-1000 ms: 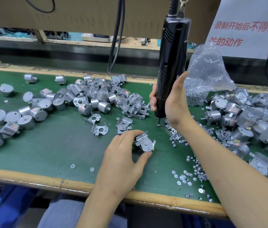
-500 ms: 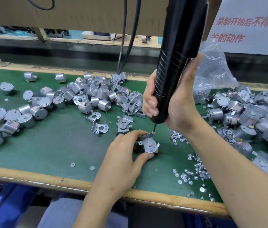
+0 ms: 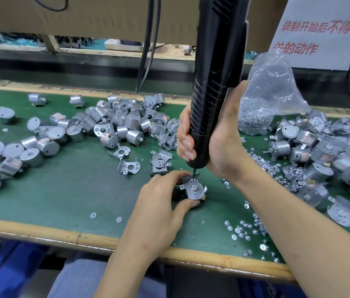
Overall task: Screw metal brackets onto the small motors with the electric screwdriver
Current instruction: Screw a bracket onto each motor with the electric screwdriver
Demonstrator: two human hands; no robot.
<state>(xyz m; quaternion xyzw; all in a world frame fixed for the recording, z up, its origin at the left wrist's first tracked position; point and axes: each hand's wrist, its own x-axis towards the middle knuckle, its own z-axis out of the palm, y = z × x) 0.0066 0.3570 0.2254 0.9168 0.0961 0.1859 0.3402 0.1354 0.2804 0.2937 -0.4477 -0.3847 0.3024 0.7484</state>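
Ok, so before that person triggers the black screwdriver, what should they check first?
1. Left hand grips the motor against the mat: ok.
2. Bracket lies flat on the motor: ok, as far as it shows.
3. Bit meets the far screw hole: ok.
4. Right hand wraps the electric screwdriver: ok.
5. Electric screwdriver square to the bracket: cannot tell, it looks slightly tilted in this wide view.
6. Left fingers clear of the bit: ok, though close.
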